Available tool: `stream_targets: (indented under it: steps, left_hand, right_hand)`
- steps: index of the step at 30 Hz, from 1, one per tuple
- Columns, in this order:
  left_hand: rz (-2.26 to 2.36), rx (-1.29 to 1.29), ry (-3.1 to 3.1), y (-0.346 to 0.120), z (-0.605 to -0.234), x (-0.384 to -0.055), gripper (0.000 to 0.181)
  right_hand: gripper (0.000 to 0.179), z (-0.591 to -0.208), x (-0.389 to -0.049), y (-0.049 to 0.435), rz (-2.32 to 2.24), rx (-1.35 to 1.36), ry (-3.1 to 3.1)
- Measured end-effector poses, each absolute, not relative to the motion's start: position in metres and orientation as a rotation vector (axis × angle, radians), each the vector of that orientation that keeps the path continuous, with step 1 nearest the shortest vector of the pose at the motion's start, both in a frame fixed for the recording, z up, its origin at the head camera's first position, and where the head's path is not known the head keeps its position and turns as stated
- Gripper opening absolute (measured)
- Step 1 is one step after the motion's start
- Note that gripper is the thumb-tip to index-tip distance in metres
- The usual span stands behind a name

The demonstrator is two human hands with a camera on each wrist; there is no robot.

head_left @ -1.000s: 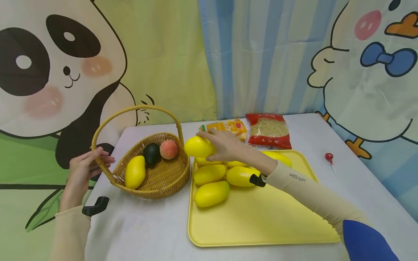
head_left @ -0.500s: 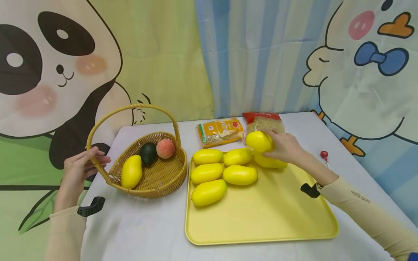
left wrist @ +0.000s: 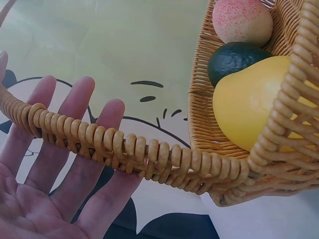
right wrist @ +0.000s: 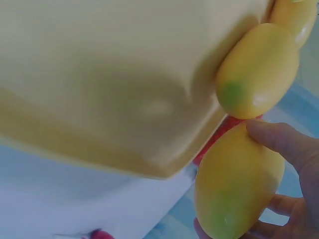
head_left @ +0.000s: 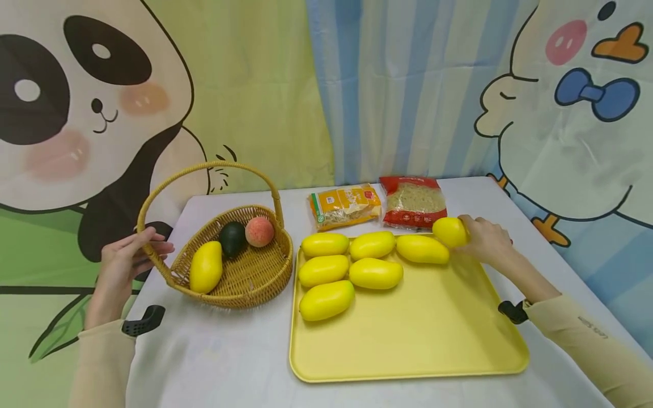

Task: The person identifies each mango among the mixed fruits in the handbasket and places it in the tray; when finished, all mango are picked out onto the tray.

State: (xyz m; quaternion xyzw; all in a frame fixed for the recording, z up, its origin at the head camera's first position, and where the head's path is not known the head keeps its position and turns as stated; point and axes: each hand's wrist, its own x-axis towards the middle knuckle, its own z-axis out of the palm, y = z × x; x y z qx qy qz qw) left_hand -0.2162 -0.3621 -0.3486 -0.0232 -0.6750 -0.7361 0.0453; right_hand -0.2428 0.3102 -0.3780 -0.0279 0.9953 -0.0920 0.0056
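Observation:
My left hand (head_left: 121, 263) is at the left side of the wicker basket's handle (head_left: 144, 218). In the left wrist view its fingers (left wrist: 82, 97) extend nearly straight behind the handle. The tilted basket (head_left: 255, 283) holds a yellow mango (head_left: 206, 267), a dark green avocado (head_left: 232, 239) and a pink peach (head_left: 259, 232). My right hand (head_left: 487, 241) grips another yellow mango (head_left: 449, 231) over the far right corner of the yellow tray (head_left: 403, 334), thumb on one side and fingers on the other. Beside it lies a mango (head_left: 422, 249), in line with others along the tray's far edge.
Several more mangoes, such as one at the front left (head_left: 326, 300), lie in rows on the tray's left half. Behind the tray lie an orange packet (head_left: 344, 207) and a red packet (head_left: 413, 203). A red lollipop (right wrist: 99, 234) shows low in the right wrist view.
My right hand has carried the mango rightward from near the basket, across the tray to its far right corner. The left hand has stayed at the basket handle.

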Motion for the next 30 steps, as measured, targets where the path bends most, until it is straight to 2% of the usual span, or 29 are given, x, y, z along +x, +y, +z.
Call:
stream_targets:
  steps: [11, 30]
  left_hand:
    - [-2.233, -0.053, -2.080, -0.365, -0.351, -0.216, 0.024]
    - [-2.222, -0.033, -2.094, -0.362, -0.348, -0.218, 0.024]
  right_hand:
    - [0.083, -0.403, -0.251, 0.315, -0.280, -0.135, 3.059]
    - [0.079, -0.399, -0.248, 0.315, -0.276, -0.200, 3.054]
